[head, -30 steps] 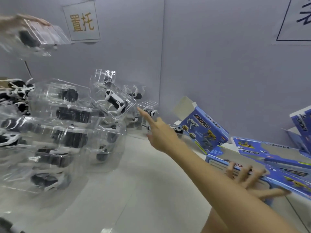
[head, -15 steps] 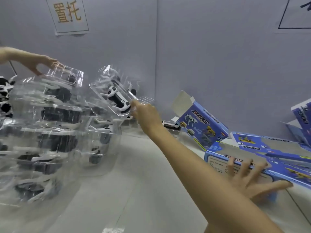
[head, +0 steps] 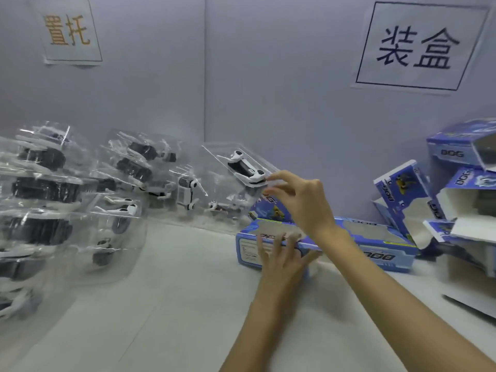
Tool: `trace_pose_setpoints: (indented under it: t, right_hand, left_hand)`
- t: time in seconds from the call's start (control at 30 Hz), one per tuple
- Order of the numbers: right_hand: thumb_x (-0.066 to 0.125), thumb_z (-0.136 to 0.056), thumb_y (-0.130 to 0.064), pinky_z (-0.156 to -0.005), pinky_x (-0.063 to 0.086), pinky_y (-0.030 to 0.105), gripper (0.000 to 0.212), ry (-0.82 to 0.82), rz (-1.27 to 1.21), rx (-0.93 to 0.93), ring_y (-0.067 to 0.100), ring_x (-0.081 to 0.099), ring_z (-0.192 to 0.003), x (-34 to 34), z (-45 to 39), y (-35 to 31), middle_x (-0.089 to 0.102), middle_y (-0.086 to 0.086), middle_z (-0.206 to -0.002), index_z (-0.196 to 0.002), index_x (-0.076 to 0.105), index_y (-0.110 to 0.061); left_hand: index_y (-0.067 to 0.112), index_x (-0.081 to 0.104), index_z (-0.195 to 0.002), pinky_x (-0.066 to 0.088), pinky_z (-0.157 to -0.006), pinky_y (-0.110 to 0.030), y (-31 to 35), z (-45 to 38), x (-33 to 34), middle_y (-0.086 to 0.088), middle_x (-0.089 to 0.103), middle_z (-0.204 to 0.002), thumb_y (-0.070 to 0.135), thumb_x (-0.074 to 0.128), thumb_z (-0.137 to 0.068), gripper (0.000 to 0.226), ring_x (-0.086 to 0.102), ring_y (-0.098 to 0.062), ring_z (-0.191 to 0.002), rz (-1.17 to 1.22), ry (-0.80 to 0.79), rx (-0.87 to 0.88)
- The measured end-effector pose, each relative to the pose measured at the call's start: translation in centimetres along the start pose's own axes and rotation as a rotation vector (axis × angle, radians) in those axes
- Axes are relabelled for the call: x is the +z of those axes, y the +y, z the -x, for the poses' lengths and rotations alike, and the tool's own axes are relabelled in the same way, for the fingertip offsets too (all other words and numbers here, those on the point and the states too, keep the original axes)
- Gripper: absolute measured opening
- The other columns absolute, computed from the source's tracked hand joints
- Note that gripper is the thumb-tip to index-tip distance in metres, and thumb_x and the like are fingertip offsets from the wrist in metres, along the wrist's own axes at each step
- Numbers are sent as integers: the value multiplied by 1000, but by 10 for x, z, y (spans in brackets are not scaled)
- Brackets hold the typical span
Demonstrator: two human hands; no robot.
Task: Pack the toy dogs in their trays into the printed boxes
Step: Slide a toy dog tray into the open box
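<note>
Here, right hand [head: 303,200] pinching the edge of a clear plastic tray [head: 241,167], glossy, with a black-and-white toy dog [head: 245,169] inside, raised above the table [head: 174,304]. Left hand [head: 281,256] flat, fingers spread on a long blue printed cardboard box [head: 370,245]. Further left, stacked shiny trays [head: 53,189].

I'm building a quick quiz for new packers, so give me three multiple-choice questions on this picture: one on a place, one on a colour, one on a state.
1. Where does the left hand rest?
A on the flat box
B on the tray stacks
C on a wall sign

2. The printed boxes are mainly:
A red
B blue
C green

3. The tray holding the toy dog is:
A inside a box
B held up by the right hand
C lying on the table

Answers: A, spread fingers lie on its top; B, blue panels show; B, thumb and finger pinch its edge in the air.
</note>
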State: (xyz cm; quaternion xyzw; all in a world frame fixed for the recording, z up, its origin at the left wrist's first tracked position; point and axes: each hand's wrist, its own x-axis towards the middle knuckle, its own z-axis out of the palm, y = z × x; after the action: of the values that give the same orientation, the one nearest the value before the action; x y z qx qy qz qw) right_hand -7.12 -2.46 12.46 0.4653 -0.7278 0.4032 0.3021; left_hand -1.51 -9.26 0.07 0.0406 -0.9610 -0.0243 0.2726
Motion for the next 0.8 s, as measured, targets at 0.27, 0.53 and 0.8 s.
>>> trace_pose_setpoints:
  t: [0.27,0.53,0.8]
  right_hand:
    - [81,-89,-24,-80,63,44,26,178,87,150,16,79,-78,-88,34,50,81,3,-89,-111,79,-10]
    - [78,-89,-25,-76,64,40,19,164,42,365,8,78,-78,-109,110,97,80,-6,-86,-108,77,-23]
    - [77,-89,-17,-86,58,17,26,299,-218,423,10,78,-87,-121,148,94,80,-13,-94,-108,76,-36]
  left_hand:
    - [24,72,-99,45,-90,-73,-12,6,5,-8,56,-147,44,68,-91,21,37,-48,-147,197,103,-72]
    - [1,69,-122,26,-122,-59,-30,-5,6,-9,39,-163,1,63,-84,38,17,-37,-158,673,426,-228]
    - [12,55,-142,18,-125,-52,-29,-10,-2,5,25,-169,17,40,-83,61,12,-22,-158,803,335,-271]
